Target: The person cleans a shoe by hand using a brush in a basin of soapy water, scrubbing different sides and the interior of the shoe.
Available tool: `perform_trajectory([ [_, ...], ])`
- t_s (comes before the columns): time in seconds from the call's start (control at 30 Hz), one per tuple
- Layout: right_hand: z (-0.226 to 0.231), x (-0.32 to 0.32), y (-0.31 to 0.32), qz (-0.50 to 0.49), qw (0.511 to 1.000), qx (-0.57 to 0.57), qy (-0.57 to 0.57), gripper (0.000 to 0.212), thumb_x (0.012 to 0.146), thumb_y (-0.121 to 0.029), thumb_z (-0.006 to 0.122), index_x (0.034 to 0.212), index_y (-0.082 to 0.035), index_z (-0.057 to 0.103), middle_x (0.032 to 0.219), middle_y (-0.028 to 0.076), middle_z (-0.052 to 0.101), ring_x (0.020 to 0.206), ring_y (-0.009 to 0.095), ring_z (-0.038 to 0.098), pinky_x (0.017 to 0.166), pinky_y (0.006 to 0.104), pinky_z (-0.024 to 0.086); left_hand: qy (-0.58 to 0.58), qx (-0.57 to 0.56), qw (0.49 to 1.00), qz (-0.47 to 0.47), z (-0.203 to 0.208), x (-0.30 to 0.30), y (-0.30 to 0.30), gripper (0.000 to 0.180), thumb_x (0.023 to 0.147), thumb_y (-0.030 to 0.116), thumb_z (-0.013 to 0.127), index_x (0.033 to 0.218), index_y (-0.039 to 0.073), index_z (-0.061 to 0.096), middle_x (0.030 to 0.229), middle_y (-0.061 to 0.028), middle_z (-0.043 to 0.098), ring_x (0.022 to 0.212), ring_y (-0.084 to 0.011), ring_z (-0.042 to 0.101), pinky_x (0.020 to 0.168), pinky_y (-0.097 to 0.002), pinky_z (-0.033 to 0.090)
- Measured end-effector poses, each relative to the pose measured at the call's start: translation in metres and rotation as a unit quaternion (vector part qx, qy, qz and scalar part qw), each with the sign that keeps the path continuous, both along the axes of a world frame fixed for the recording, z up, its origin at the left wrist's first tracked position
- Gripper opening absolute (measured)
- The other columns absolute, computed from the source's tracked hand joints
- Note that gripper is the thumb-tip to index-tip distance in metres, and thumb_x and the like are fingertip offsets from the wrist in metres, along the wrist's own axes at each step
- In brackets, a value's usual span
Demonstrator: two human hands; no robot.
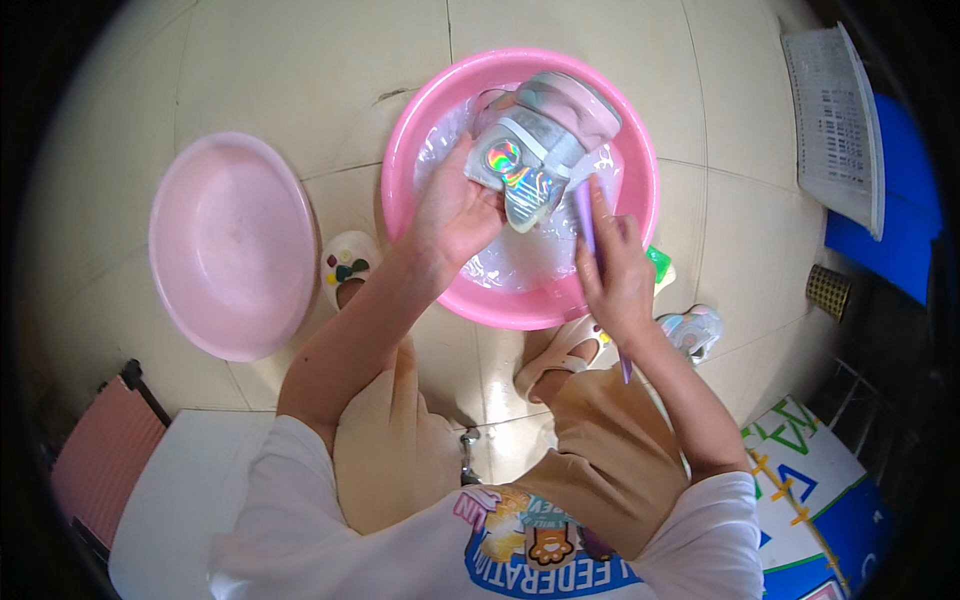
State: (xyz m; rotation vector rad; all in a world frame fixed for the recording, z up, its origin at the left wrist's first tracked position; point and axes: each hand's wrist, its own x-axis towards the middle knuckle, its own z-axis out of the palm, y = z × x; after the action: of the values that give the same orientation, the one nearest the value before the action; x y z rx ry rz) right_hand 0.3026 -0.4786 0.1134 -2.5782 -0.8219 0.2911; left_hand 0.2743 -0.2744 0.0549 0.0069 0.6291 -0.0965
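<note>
A grey and pink child's shoe [555,125] with shiny rainbow-coloured patches is held over the round pink basin [395,170]. My left hand [460,210] grips it from the near left side, with the fingers partly hidden beneath it. In my right hand [617,270] is a long purple brush [585,212], its handle end sticking out below the palm. The brush's upper end lies close against the shoe's right side; its bristles do not show clearly. Sudsy, whitish water [520,260] fills the bottom of the basin.
An oval pale pink basin [232,250] stands to the left. Another shiny shoe [692,332] lies right of my foot, near a green and white item [660,265]. At the right are a white basket [835,120] and a patterned cup [829,290]. My clogs flank the basin's near edge.
</note>
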Motion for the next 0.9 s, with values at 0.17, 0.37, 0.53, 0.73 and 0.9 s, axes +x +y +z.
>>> perform_trajectory([
  [0.17, -0.107, 0.039, -0.013, -0.167, 0.984, -0.013, 0.067, 0.061, 0.090, -0.021, 0.057, 0.148, -0.019, 0.039, 0.095, 0.022, 0.057, 0.080, 0.037, 0.062, 0.073, 0.0496, 0.051, -0.063, 0.032, 0.997, 0.033, 0.007, 0.002, 0.010, 0.038, 0.102, 0.027, 0.047, 0.132, 0.003, 0.047, 0.126, -0.0119, 0.059, 0.120, -0.0243, 0.055, 0.107, -0.0412, 0.041],
  [0.37, -0.190, 0.024, 0.002, -0.361, 0.930, -0.014, 0.068, 0.056, 0.092, -0.029, 0.050, 0.144, -0.010, 0.043, 0.098, 0.027, 0.062, 0.092, 0.041, 0.064, 0.081, 0.0495, 0.050, -0.047, 0.025, 0.998, 0.016, 0.004, 0.006, -0.002, 0.031, 0.098, 0.015, 0.054, 0.127, 0.006, 0.050, 0.119, -0.0084, 0.061, 0.112, -0.0213, 0.059, 0.098, -0.0365, 0.048],
  [0.53, -0.104, -0.017, 0.069, -0.341, 0.875, 0.314, 0.142, 0.059, 0.093, -0.019, 0.054, 0.148, -0.009, 0.038, 0.093, 0.020, 0.060, 0.079, 0.030, 0.061, 0.074, 0.0404, 0.049, -0.084, 0.006, 0.996, 0.000, 0.017, 0.003, 0.003, 0.033, 0.101, 0.024, 0.049, 0.129, 0.004, 0.049, 0.121, -0.0090, 0.060, 0.112, -0.0214, 0.059, 0.100, -0.0367, 0.048],
  [0.73, -0.011, -0.014, 0.075, -0.218, 0.930, 0.283, 0.083, 0.054, 0.095, -0.010, 0.052, 0.147, -0.007, 0.039, 0.097, 0.017, 0.059, 0.082, 0.025, 0.057, 0.077, 0.0350, 0.047, -0.104, -0.002, 0.994, 0.011, 0.016, 0.000, 0.006, 0.037, 0.102, 0.026, 0.047, 0.130, 0.002, 0.049, 0.126, -0.0119, 0.059, 0.117, -0.0248, 0.057, 0.105, -0.0403, 0.044],
  [0.9, -0.053, 0.006, 0.083, -0.259, 0.928, 0.249, 0.096, 0.061, 0.089, -0.018, 0.061, 0.147, -0.020, 0.041, 0.090, 0.016, 0.056, 0.079, 0.034, 0.063, 0.069, 0.0447, 0.052, 0.007, 0.005, 0.998, 0.060, 0.014, -0.004, 0.005, 0.036, 0.101, 0.026, 0.049, 0.127, 0.001, 0.052, 0.124, -0.0124, 0.060, 0.117, -0.0248, 0.057, 0.107, -0.0407, 0.042],
])
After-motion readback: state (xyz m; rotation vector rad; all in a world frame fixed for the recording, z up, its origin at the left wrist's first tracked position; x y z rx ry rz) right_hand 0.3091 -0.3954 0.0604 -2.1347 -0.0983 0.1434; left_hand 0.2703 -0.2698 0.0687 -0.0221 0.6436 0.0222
